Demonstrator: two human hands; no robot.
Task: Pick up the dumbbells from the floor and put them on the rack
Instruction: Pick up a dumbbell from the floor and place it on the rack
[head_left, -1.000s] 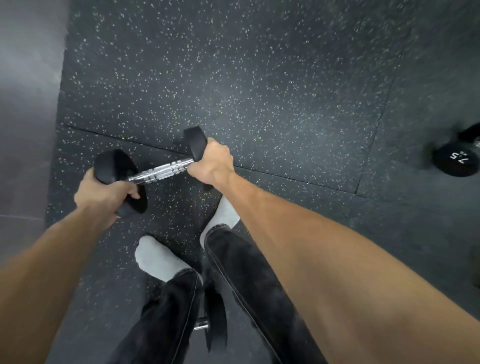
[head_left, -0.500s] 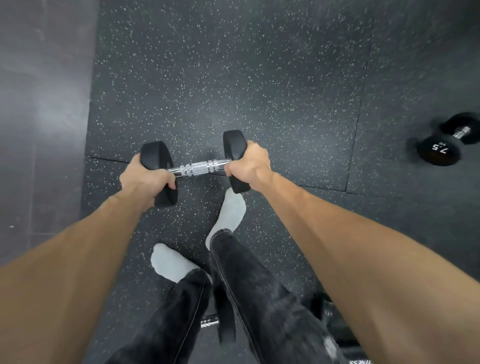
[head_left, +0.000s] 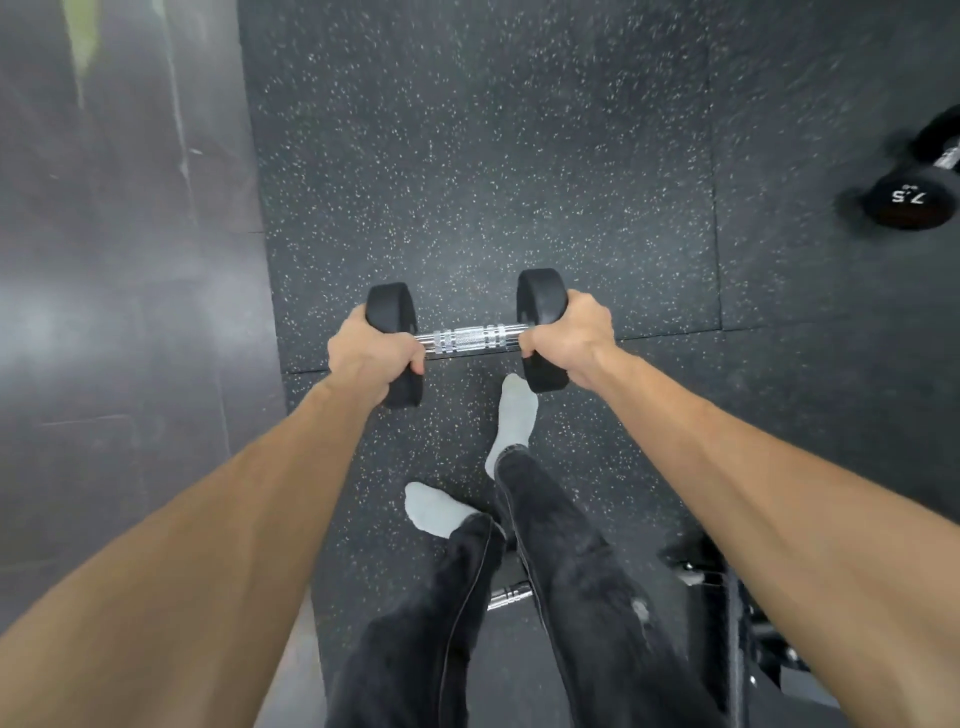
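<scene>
While both hands carry one load, read it outward from the grip:

left fingers: curled round the left weight head (head_left: 392, 343) of the dumbbell (head_left: 470, 338), thumb tip (head_left: 415, 364) reaching toward the bar; left hand (head_left: 371, 356) holds the head, not the handle.
right fingers: wrapped over the right weight head (head_left: 540, 327), tips (head_left: 530, 345) hooked at the inner face by the bar; right hand (head_left: 569, 338) holds it the same way.
why the ends: probably splits the load evenly and stops the bar rolling; chrome handle (head_left: 472, 338) left bare between the hands.
attitude: bar roughly level, held out in front on near-straight arms, clear of the floor (head_left: 493, 156).
clearance: dumbbell sits above and ahead of the socked feet (head_left: 514, 410), so a slip would likely land near the toes.
step: carry phase, by my read; not yet on the rack.
rack: dark metal frame at lower right (head_left: 737, 623) may be it, too blurred to confirm.
still to do: second dumbbell marked 7.5 (head_left: 914, 192) lies on the floor at far right, well apart; another chrome handle (head_left: 509, 597) shows between the legs, mostly hidden.
</scene>
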